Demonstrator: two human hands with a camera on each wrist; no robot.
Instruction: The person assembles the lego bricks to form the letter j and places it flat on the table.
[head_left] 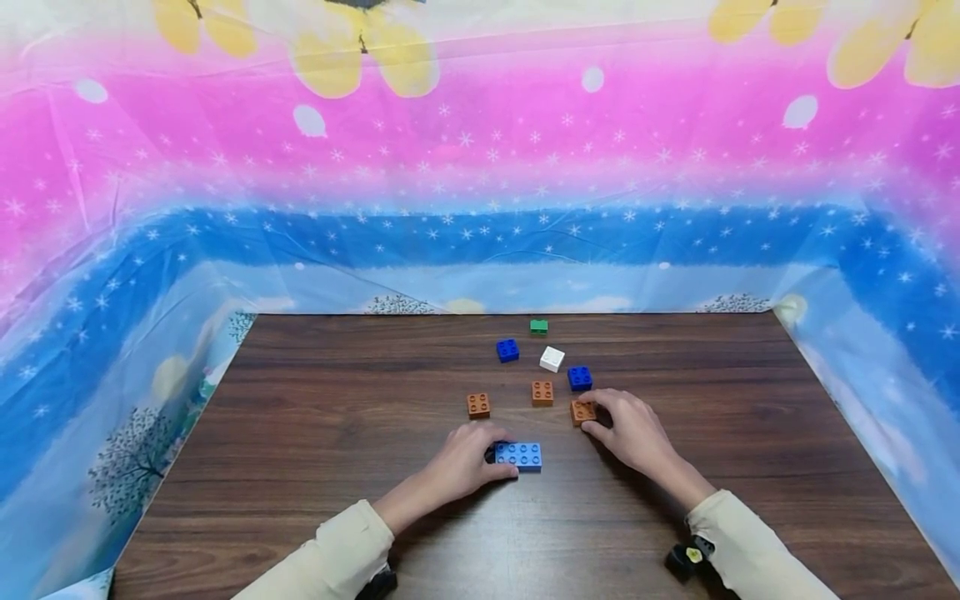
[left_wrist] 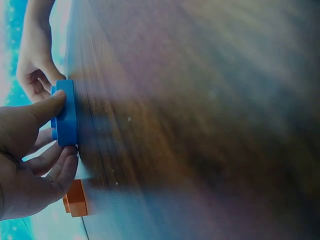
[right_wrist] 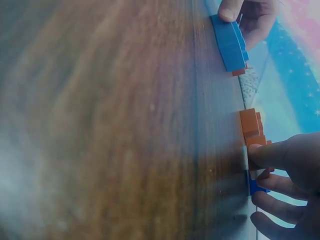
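Note:
A long light-blue toy brick with two rows of studs lies on the table near its middle. My left hand grips its left end, the thumb on the near side and fingers on the far side. In the left wrist view the thumb presses the side of the light-blue brick. Farther right, my right hand pinches a square orange brick between thumb and index finger. The right wrist view shows the right hand's other fingers spread loosely, with a dark-blue brick behind them.
Beyond the hands are two more orange bricks, two dark-blue bricks, a white brick and a green brick. A patterned cloth surrounds the brown wooden table at the back and sides.

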